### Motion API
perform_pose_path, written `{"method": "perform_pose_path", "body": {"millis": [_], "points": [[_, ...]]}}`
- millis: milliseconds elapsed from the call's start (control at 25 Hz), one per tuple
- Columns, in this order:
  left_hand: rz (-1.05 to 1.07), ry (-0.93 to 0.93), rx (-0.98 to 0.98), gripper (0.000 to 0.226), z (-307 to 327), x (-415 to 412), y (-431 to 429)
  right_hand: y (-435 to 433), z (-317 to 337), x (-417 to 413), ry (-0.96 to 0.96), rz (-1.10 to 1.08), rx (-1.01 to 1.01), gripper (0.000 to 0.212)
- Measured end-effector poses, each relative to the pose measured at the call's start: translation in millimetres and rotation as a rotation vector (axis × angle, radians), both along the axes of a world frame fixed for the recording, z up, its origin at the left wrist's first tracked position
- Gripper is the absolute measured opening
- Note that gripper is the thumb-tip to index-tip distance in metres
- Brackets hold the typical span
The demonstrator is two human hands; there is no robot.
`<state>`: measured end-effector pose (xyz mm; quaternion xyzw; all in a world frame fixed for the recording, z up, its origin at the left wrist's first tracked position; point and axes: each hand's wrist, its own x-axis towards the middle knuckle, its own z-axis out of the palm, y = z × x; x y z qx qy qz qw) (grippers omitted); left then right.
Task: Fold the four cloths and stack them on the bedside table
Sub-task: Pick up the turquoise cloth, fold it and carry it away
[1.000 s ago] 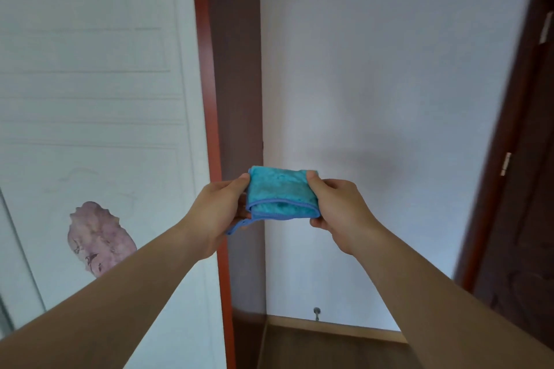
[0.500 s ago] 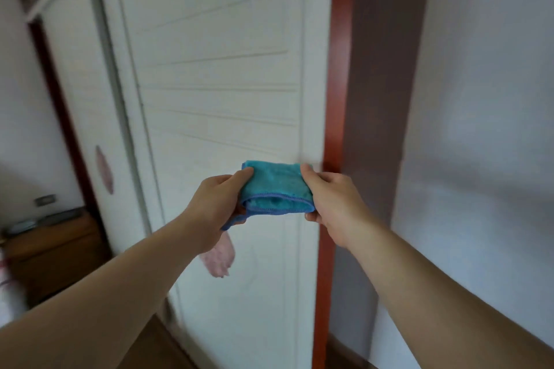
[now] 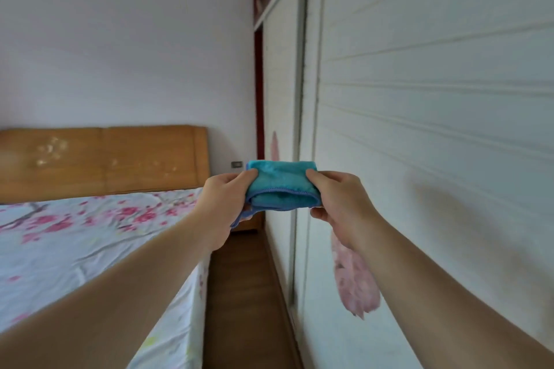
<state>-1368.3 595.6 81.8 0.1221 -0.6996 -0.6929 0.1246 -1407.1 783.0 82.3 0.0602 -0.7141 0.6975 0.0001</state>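
A folded turquoise cloth (image 3: 280, 186) with a blue stitched edge hangs in the air at arm's length. My left hand (image 3: 223, 204) pinches its left end and my right hand (image 3: 337, 204) pinches its right end. Behind and below the cloth, a corner of the wooden bedside table (image 3: 250, 223) shows at the far end of the aisle; my hands and the cloth hide most of it. No other cloths are visible.
A bed (image 3: 75, 237) with a flowered sheet and a wooden headboard (image 3: 102, 159) fills the left. White wardrobe doors (image 3: 419, 129) with pink stickers run along the right. A narrow strip of wooden floor (image 3: 242, 293) lies between them.
The view has swung left from the wall corner and wardrobe to the bed and the aisle. Both hands keep the same hold on the folded cloth.
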Motion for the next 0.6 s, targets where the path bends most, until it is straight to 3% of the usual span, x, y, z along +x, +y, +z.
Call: {"method": "perform_pose_path", "body": {"millis": [600], "points": [[0.2,-0.049,0.009,0.034,-2,-218,-194,-209,-8,-248,0.01,0.186,-0.056,0.027]]}}
